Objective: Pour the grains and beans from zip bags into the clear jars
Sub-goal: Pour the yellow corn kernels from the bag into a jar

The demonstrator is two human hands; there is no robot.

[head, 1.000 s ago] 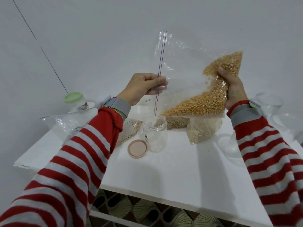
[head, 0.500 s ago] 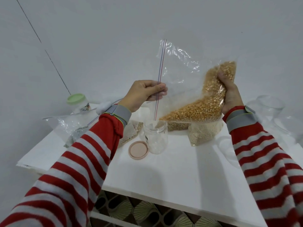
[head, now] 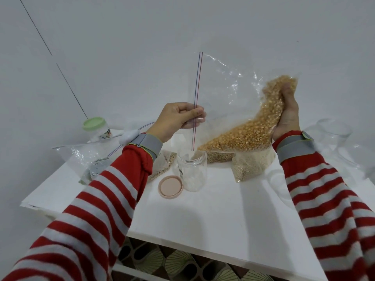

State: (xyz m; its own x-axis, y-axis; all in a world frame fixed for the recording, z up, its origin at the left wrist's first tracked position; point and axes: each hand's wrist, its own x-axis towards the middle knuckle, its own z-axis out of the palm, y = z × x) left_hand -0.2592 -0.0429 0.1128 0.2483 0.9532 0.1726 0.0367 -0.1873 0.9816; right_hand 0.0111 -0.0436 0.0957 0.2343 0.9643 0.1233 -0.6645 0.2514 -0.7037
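White tabletop [head: 203, 220] beneath: a zip bag [head: 243, 134] is pinched by the left fingers [head: 194, 114] and gripped by the right fingers [head: 288, 92]; the label on the clear jar [head: 192, 173] below them cannot be read.

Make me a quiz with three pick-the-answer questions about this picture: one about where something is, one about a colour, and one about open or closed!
1. Where is the pink lid? A, on the table beside the clear jar; B, on top of that jar; C, on the floor.
2. What colour is the lid of the far-left jar? A, blue; B, green; C, black.
3. The clear jar under the zip bag is: A, closed; B, tipped over; C, open.

Answers: 1 A, the lid lies flat next to the jar's base. 2 B, its cap is pale green. 3 C, it stands upright with its mouth uncovered.
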